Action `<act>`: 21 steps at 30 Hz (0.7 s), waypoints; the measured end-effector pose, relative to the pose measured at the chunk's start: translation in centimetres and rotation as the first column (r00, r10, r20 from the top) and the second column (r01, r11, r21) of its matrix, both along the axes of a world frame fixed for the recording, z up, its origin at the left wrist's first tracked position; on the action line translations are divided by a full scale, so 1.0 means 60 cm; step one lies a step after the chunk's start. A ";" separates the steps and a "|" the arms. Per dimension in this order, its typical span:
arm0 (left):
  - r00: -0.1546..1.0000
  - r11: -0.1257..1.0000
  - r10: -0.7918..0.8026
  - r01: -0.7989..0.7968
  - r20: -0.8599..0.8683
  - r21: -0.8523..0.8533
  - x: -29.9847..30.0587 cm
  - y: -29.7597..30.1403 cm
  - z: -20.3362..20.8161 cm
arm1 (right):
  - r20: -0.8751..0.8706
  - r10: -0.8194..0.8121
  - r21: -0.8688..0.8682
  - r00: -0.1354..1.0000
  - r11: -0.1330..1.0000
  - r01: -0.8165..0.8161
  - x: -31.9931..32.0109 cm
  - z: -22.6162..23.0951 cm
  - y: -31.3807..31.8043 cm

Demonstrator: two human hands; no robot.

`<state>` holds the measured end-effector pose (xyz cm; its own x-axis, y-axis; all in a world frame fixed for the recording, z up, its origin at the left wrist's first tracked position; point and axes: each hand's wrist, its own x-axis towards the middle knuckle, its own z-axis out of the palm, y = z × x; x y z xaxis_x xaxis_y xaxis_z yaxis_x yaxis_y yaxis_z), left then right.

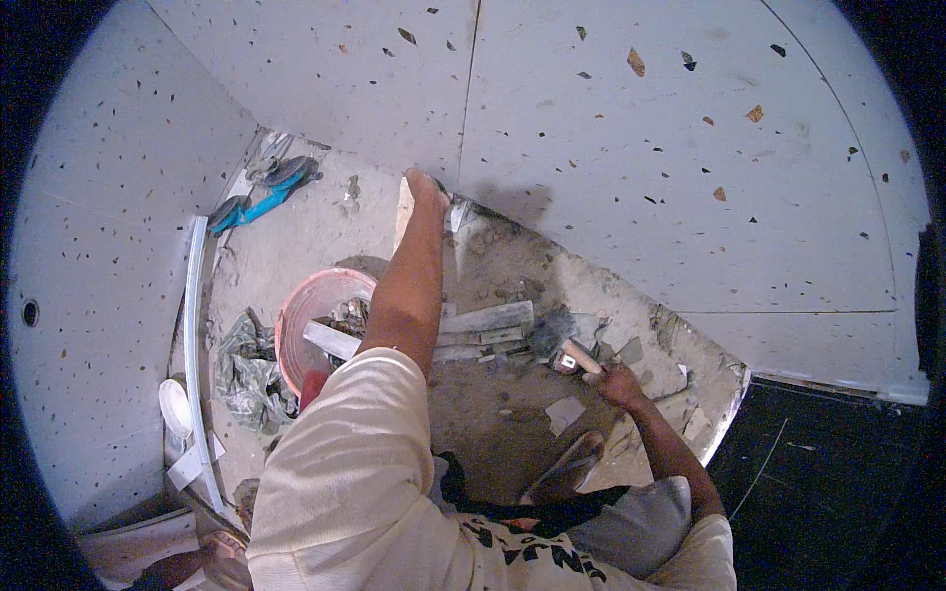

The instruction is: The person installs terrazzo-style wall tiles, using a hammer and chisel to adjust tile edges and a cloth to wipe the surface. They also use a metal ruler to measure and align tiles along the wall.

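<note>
You are looking straight down into a corner where speckled white terrazzo-look wall tiles (611,148) meet a rough, dusty cement floor (493,414).

Your left hand (428,187) is stretched forward and closed around the top of a thin pale strip of wood or tile (403,212), which stands nearly upright against the bottom edge of the wall, just beside the vertical joint between two tiles.

Your right hand (619,382) is lower and to the right, fingers wrapped around the wooden handle of a hammer (570,357). Its head rests on or just above the floor, among broken grey cement pieces (552,330) and short timber offcuts (488,320).

A pinkish-red plastic bucket (315,325) sits to the left of your forearm, with debris inside. Blue-handled pliers (266,192) lie further back near the left wall, and a white trim strip (194,345) runs along that wall.

Risks, as I judge them:
- Your left fingers sit right at the top of the strip. A hammer blow aimed there could land on them.
- A swing that misses or glances off could chip the finished tile edge beside it.
- The strip looks slender and might crack or slip sideways if struck off-centre.
- Loose rubble and offcuts lie around your sandalled foot (567,468), so shifting your weight could mean a stumble or a sharp edge underfoot.
</note>
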<state>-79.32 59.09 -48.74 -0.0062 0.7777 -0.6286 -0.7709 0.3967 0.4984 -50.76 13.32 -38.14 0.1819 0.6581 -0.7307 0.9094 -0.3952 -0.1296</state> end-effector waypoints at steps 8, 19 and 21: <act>0.991 0.990 -0.130 0.130 0.013 -0.053 -0.048 0.035 -0.051 | -0.058 -0.045 0.078 0.997 0.996 0.050 -0.021 -0.014 0.037; 0.986 0.987 -0.157 0.158 0.063 -0.003 -0.030 -0.039 0.086 | -0.124 0.193 0.244 0.973 0.957 -0.159 -0.029 -0.033 0.045; 0.996 0.997 -0.066 0.068 0.060 -0.036 -0.021 -0.045 0.092 | -0.005 0.145 0.143 0.989 0.979 -0.142 -0.015 -0.056 0.041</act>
<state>-80.56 56.39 -43.24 0.0828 0.7510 -0.6550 -0.7697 0.4657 0.4367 -51.65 15.80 -41.47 0.0678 0.7736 -0.6300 0.9528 -0.2374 -0.1890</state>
